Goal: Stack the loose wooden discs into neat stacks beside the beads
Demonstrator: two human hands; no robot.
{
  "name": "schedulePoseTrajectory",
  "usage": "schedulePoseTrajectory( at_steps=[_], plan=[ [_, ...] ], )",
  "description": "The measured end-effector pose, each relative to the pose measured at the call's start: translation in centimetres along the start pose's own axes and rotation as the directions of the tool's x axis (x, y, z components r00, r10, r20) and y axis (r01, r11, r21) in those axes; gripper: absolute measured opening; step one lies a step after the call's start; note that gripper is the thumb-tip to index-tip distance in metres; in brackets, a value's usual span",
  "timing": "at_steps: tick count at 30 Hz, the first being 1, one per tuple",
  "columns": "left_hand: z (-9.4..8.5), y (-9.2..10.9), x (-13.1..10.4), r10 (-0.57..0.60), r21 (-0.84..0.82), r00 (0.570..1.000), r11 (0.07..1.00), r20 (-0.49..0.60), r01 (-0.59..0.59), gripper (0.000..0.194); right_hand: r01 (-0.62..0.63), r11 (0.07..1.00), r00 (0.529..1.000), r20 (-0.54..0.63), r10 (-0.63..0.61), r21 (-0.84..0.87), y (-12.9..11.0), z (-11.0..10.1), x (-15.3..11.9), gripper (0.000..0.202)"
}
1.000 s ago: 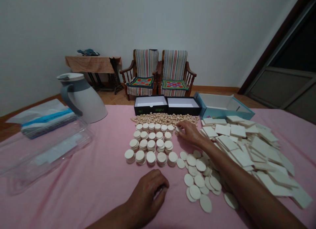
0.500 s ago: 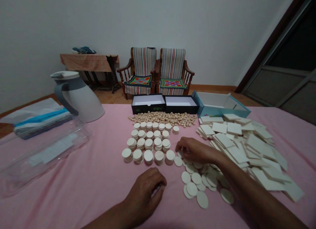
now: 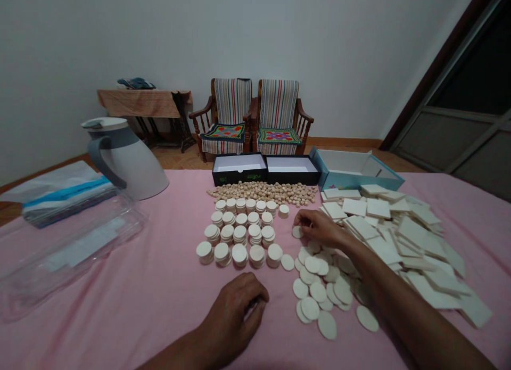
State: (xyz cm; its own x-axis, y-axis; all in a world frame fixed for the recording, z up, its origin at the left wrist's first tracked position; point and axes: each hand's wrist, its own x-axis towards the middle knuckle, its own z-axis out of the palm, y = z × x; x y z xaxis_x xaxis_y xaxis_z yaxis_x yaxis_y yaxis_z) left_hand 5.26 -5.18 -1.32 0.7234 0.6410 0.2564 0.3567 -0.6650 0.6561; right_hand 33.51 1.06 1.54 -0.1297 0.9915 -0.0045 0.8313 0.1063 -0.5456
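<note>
My right hand has its fingertips closed on a pale round wooden disc, held low over the cloth right of the stacks. Below that hand spreads a loose heap of similar discs, partly hidden by my forearm. Left of it, rows of short disc stacks stand upright. One lone disc lies flat beside the front row, and a small separate stack stands at the right end of the back row. My left hand rests curled on the cloth in front of the stacks, holding nothing visible.
Small wooden beads lie behind the stacks, before two black boxes and a light-blue box. Square wooden tiles are piled right. At left are a jug, a clear plastic tray and a blue-and-white packet on pink cloth.
My right hand has moved away from the loose heap, up and slightly right, bringing a disc in its fingertips. More of the heap now shows. My left hand stays in place.
</note>
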Motion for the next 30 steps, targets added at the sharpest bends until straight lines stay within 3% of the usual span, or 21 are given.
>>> schedulePoseTrajectory(
  at_steps=[4, 9, 23, 27, 30],
  plan=[
    [0.1, -0.1, 0.1, -0.006, -0.008, 1.000, 1.000, -0.004, 0.006, 0.013, -0.031, 0.996, 0.993, -0.120, 0.021, -0.080, 0.5, 0.6, 0.0, 0.018],
    [0.0, 0.0, 0.1, -0.046, -0.029, 0.999, 0.999, -0.007, 0.046, 0.013, -0.036, 0.973, 0.995, -0.099, 0.013, -0.229, 0.7, 1.8, -0.2, 0.024],
    [-0.5, 0.9, 0.7, -0.200, -0.092, 0.980, 0.975, 0.009, 0.200, 0.015, 0.008, 0.982, 0.990, -0.136, -0.034, -0.189, 1.8, 2.4, -0.2, 0.018],
    [-2.2, 1.5, 1.2, -0.255, -0.169, 0.967, 0.952, 0.015, 0.254, 0.015, 0.016, 0.982, 0.987, -0.152, -0.044, -0.186, 1.8, 2.6, -0.3, 0.016],
    [-4.8, 2.0, 2.1, -0.213, -0.200, 0.976, 0.959, -0.038, 0.201, 0.015, 0.023, 0.983, 0.985, -0.165, -0.053, -0.180, 1.6, 2.7, -0.4, 0.016]
  ],
)
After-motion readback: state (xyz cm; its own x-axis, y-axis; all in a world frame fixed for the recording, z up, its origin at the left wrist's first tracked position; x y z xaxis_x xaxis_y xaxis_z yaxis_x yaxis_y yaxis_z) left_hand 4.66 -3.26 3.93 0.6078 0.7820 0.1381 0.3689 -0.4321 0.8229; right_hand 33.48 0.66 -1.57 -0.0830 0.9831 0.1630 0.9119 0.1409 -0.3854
